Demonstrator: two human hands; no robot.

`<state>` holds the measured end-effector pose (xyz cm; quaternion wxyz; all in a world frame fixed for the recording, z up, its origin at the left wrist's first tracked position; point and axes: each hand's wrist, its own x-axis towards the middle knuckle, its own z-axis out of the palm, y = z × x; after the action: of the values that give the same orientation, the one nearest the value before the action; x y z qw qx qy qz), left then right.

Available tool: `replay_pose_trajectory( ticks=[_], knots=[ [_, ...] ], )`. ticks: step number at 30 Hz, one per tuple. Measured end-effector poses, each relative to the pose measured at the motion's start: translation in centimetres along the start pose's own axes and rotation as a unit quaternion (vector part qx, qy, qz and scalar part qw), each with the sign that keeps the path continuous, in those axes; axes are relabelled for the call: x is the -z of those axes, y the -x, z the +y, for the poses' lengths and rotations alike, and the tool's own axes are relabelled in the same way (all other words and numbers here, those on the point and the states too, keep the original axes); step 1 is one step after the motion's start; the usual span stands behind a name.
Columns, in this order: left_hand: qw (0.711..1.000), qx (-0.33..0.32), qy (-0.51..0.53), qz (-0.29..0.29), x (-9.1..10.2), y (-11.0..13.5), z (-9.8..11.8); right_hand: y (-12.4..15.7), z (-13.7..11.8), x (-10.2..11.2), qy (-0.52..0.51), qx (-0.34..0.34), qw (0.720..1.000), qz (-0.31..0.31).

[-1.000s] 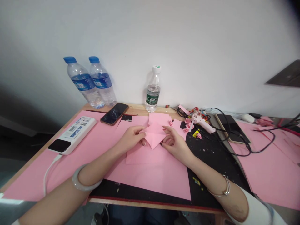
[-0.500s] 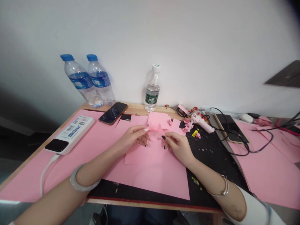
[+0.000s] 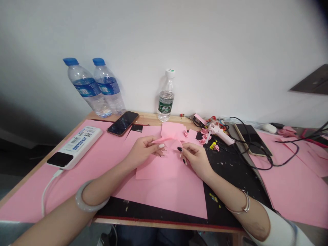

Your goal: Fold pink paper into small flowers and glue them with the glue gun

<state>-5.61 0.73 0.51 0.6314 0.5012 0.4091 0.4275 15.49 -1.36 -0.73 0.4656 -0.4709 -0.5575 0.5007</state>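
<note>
A folded piece of pink paper (image 3: 167,140) sits between my hands, just above the loose pink sheets, with one narrow point reaching left. My left hand (image 3: 145,150) pinches its left part between thumb and fingers. My right hand (image 3: 193,160) holds its lower right corner with the fingertips. Part of the fold is hidden behind my fingers. Below my hands lies a pink sheet (image 3: 159,169) on a larger pink sheet (image 3: 164,198).
A pink-covered desk (image 3: 51,191) holds a power bank (image 3: 74,147), a smartphone (image 3: 123,123), several water bottles (image 3: 88,89) and a hot glue gun (image 3: 217,131). Small pink paper pieces (image 3: 203,136) lie beside the gun; black cables run right.
The paper has gone from a wide folded diamond to a narrower fold with a point toward the left. My hands have come closer together, and the head view has shifted slightly.
</note>
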Motion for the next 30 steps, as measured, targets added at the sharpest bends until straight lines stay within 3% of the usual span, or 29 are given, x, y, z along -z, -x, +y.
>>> replay_pose_trajectory(
  ticks=[12,20,30],
  knots=[
    [0.997,-0.02,-0.071,-0.027,0.1,0.2,-0.8,0.0,0.0,0.0,0.039,-0.011,0.998,-0.04],
    [0.996,-0.009,-0.073,-0.042,-0.3,0.4,-1.0,0.2,-0.1,-0.3,-0.054,-0.04,0.994,-0.087],
    [0.998,0.008,-0.022,-0.055,-0.7,0.5,-0.6,0.1,0.8,-1.2,-0.184,-0.042,0.978,-0.093]
  ],
)
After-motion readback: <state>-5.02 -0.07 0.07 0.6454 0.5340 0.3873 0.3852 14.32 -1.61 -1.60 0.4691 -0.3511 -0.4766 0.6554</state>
